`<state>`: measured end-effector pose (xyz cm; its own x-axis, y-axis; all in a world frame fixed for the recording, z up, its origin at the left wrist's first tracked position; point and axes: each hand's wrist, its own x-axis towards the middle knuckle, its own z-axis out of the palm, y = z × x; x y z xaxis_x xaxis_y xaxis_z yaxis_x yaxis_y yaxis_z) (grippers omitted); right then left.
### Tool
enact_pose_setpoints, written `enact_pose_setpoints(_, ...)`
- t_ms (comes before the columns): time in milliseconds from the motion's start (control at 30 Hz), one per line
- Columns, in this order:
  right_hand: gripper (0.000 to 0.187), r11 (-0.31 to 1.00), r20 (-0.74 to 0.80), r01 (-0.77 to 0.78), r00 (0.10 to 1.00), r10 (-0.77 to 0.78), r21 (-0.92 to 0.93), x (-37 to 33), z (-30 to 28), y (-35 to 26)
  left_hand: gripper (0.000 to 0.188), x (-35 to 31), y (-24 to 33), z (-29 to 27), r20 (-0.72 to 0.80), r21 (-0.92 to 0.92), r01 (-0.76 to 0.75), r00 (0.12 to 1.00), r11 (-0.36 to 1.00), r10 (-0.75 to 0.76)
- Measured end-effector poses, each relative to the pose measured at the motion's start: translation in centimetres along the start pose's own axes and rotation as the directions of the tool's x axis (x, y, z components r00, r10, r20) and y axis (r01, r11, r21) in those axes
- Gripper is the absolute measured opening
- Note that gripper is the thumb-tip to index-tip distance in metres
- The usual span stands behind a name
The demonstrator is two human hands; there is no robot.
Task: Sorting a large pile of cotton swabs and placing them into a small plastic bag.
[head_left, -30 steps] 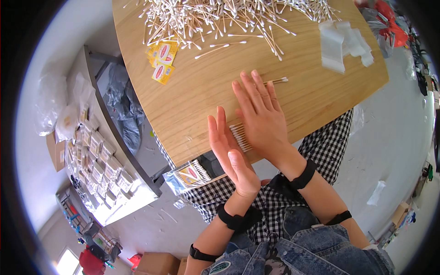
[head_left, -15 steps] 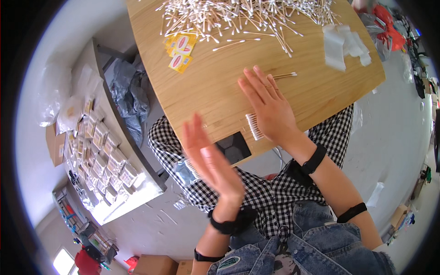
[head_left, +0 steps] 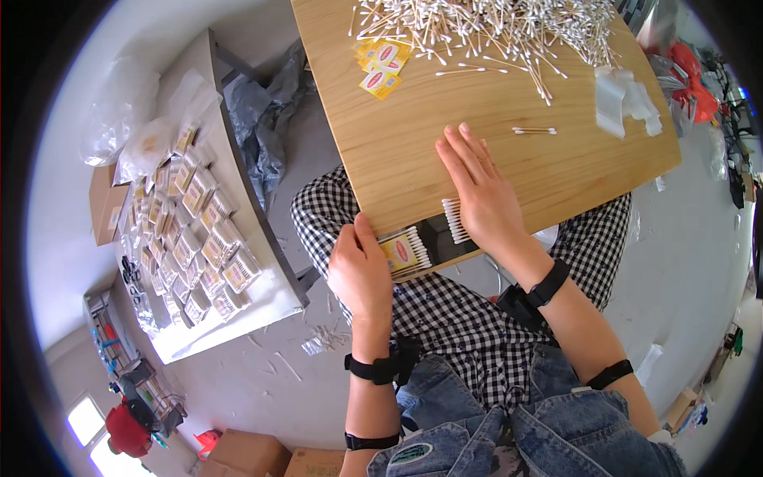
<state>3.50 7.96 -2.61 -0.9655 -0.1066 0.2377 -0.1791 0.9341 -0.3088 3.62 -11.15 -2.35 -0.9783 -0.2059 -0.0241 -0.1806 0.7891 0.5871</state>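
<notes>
At the front left edge of the wooden table, my left hand [head_left: 359, 272] has its fingers curled at the left end of a small packet [head_left: 404, 253] of cotton swabs with a yellow card. The packet lies partly over a dark pad [head_left: 435, 235]. To its right is a neat row of cotton swabs [head_left: 455, 221], its right end hidden by my right hand [head_left: 483, 195]. That hand lies flat, fingers stretched toward the far side and holding nothing. Two loose swabs [head_left: 534, 130] rest beyond its fingertips.
A large heap of cotton swabs [head_left: 493, 28] covers the table's far side. Yellow cards [head_left: 381, 70] lie left of it, clear plastic pieces [head_left: 624, 103] at right. A side table [head_left: 270, 306] on the left carries several filled packets [head_left: 195, 230]. Cardboard boxes [head_left: 246, 453] stand on the floor.
My left hand, raised, open and blurred before, has come down to the table edge and closed by the packet. The packet has shifted onto the pad. The whole view has swung slightly.
</notes>
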Motion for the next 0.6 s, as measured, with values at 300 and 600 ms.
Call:
enact_pose_setpoints(300,0.058,1.0,0.014,0.023,1.0,-0.023,0.021,0.4,0.7,-2.1,0.041,-0.2,0.0,0.9,-0.044,-0.101,0.003,0.999,0.995,-0.007)
enact_pose_setpoints(600,0.056,0.999,0.025,0.046,0.999,-0.047,0.024,0.4,1.1,-2.7,0.042,0.0,-0.3,1.2,0.028,-0.294,0.085,0.996,0.952,-0.08)
